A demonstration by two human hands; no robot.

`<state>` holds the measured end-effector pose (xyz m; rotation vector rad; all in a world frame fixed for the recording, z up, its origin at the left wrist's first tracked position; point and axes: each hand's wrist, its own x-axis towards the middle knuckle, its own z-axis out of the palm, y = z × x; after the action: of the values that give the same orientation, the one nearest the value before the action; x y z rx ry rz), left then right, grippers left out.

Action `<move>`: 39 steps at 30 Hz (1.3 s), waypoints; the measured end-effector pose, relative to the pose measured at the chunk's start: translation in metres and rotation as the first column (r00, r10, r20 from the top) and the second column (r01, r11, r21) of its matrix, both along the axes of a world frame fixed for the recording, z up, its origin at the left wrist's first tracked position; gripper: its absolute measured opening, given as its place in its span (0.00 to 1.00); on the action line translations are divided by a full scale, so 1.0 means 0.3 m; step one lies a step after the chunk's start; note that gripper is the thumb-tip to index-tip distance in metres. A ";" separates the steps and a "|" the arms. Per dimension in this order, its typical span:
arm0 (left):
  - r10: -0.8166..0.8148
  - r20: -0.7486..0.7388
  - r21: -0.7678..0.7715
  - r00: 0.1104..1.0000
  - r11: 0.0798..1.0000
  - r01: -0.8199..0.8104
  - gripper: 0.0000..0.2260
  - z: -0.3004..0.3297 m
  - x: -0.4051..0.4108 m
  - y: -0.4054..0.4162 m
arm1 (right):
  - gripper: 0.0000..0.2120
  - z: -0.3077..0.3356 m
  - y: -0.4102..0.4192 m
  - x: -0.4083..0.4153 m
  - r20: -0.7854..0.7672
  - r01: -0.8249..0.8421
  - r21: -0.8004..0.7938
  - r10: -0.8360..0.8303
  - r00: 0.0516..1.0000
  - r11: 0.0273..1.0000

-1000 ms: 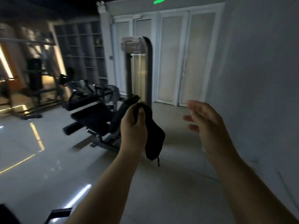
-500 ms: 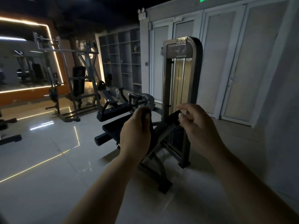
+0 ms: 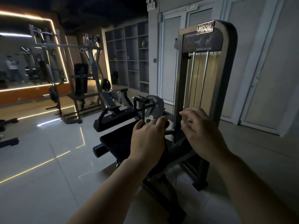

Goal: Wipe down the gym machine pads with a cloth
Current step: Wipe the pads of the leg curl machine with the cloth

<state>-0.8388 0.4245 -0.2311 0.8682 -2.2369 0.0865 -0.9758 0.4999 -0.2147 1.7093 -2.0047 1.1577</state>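
A black leg-curl machine stands just ahead of me. Its flat seat pad [image 3: 116, 143] and roller pad [image 3: 99, 149] lie left of my hands, and a second long pad [image 3: 113, 121] sits behind them. My left hand [image 3: 148, 139] is raised in front of the machine and grips a dark cloth [image 3: 162, 160], which hangs down from the palm. My right hand [image 3: 202, 131] hovers beside it to the right, fingers loosely curled and holding nothing. The dim light hides the cloth's edges against the machine frame.
The machine's tall weight-stack tower [image 3: 207, 78] rises right behind my hands. White doors [image 3: 258, 78] and a grey wall close off the right. A rack machine [image 3: 80, 78] and open shelves [image 3: 129, 59] stand at the back left, over glossy tile floor [image 3: 48, 159].
I have come closer to the leg-curl machine, which now fills the middle of the view. My right hand has drawn slightly away from the cloth, which my left hand still grips.
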 end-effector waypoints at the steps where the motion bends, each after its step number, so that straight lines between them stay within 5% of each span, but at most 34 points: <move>1: 0.008 0.016 -0.003 1.000 1.000 -0.008 0.16 0.012 -0.042 -0.080 | 0.16 0.009 -0.084 -0.043 -0.027 0.020 0.006 -0.020 0.999 1.000; 13: 0.000 0.002 -0.014 1.000 1.000 0.000 0.13 0.011 -0.340 -0.821 | 0.16 -0.005 -0.809 -0.333 -0.052 0.029 0.072 -0.025 0.998 0.997; 22: -0.333 -0.007 0.084 0.943 0.939 0.332 0.14 -0.116 -0.575 -1.240 | 0.16 -0.146 -1.077 -0.472 -0.009 0.308 0.188 -0.311 0.950 0.933; 30: -0.715 -0.092 0.093 0.693 0.687 0.721 0.17 -0.195 -0.848 -1.373 | 0.14 -0.138 -1.068 -0.531 0.096 0.687 0.239 -0.720 0.687 0.686; 39: -0.811 -0.257 0.141 0.526 0.507 0.850 0.22 -0.310 -1.216 -1.172 | 0.12 -0.241 -0.825 -0.499 0.164 0.841 0.331 -0.903 0.396 0.429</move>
<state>-1.2035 0.0729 -0.3240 -0.2012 -2.2957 -0.7241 -1.1255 0.2524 -0.2869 0.2136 -2.7078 0.8302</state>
